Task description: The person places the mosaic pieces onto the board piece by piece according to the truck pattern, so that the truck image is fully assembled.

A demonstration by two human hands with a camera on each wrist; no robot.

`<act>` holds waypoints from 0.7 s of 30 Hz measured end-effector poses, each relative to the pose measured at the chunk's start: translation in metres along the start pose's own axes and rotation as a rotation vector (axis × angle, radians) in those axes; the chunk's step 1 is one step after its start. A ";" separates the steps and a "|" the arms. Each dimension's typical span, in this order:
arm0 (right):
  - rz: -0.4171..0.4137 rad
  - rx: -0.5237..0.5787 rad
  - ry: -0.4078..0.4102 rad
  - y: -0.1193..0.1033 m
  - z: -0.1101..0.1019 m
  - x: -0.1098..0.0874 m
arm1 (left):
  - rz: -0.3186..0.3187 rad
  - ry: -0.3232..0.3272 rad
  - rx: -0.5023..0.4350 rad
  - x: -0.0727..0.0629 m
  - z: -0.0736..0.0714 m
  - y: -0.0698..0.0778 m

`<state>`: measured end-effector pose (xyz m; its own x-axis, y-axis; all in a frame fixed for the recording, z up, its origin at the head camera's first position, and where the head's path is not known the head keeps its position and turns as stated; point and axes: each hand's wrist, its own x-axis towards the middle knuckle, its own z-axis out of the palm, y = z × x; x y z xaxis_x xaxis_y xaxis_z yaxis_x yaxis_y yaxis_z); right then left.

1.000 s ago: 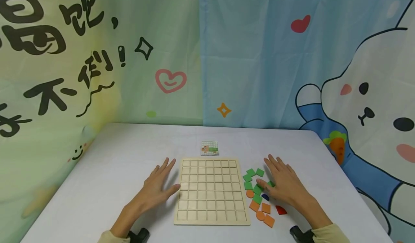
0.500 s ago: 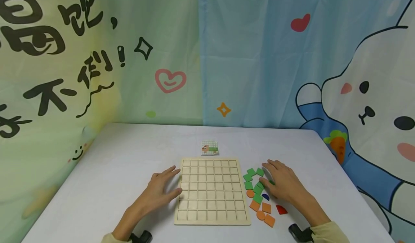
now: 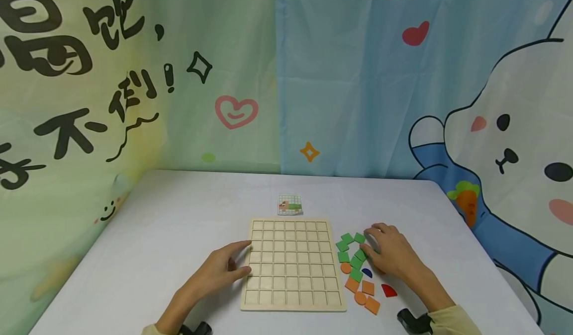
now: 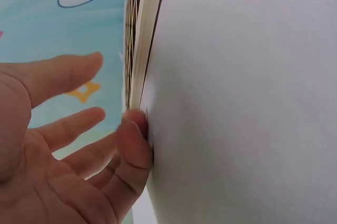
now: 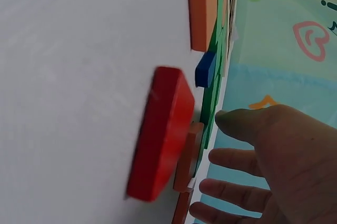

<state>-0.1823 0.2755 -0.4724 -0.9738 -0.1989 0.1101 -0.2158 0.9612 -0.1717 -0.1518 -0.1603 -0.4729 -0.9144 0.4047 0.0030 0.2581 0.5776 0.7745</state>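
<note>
A pale wooden grid board lies flat on the white table. At its left edge is my left hand, thumb and fingers spread, tips right at the rim; in the left wrist view some fingers bend beside the board's side. Right of the board are several green square tiles, with orange pieces and a dark blue half-round piece near them. My right hand hovers over the right side of this group, fingers relaxed, and hides what is under its palm. A red wedge-like piece lies nearest the right wrist camera.
A small picture card with a printed grid lies behind the board. The white table reaches back to a printed curtain. Black wrist straps show below both hands.
My left hand has come down and right to the board's edge, its fingers drawing in. My right hand has lowered slightly toward the green tiles, its fingers bending. Board and pieces stay put.
</note>
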 end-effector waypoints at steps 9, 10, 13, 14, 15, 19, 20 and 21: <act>0.050 0.084 0.014 0.001 0.004 0.004 | -0.066 0.009 -0.138 -0.002 0.006 -0.002; 0.058 0.095 0.015 0.002 0.005 0.004 | -0.070 0.016 -0.144 -0.002 0.007 -0.003; 0.070 0.136 0.015 0.002 0.006 0.004 | -0.081 0.024 -0.155 -0.001 0.009 -0.006; 0.074 0.150 0.013 0.002 0.006 0.004 | -0.080 0.025 -0.160 -0.001 0.009 -0.007; 0.077 0.162 0.010 0.002 0.005 0.005 | -0.077 0.024 -0.164 -0.001 0.009 -0.008; 0.084 0.191 -0.003 0.003 0.005 0.006 | -0.067 0.021 -0.178 -0.001 0.009 -0.010; 0.083 0.194 -0.006 0.004 0.005 0.006 | -0.066 0.020 -0.181 -0.001 0.009 -0.010; 0.082 0.196 -0.008 0.004 0.005 0.006 | -0.064 0.019 -0.183 -0.001 0.009 -0.011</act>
<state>-0.1893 0.2773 -0.4772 -0.9890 -0.1243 0.0805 -0.1453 0.9188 -0.3671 -0.1508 -0.1606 -0.4867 -0.9333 0.3568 -0.0392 0.1399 0.4622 0.8756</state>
